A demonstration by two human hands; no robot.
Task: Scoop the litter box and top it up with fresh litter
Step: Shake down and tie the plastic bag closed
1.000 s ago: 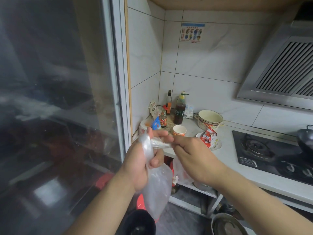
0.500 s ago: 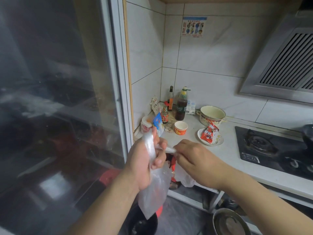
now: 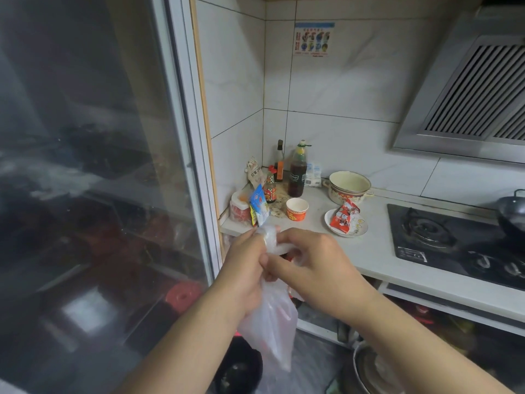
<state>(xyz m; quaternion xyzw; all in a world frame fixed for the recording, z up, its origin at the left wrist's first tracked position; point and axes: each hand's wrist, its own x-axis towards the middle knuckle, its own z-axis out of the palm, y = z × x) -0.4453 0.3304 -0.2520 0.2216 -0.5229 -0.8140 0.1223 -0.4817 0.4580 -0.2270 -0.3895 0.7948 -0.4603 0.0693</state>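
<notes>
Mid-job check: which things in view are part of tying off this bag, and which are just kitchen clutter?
In the job:
- clear plastic bag, its twisted neck held between both hands
- left hand
- right hand

Lying about:
- paper cup
- enamel pot
- red snack packet on a small plate
- sauce bottle
- gas hob

wok (image 3: 512, 216) cut off by right edge.

Your kitchen corner: white tiled walls (image 3: 341, 89) with a small poster (image 3: 313, 38); a glass sliding door (image 3: 85, 166) at left, reflecting dimly; a pale counter (image 3: 377, 251) with a black gas hob (image 3: 454, 243) at its right end; a steel range hood (image 3: 468, 98) above.
</notes>
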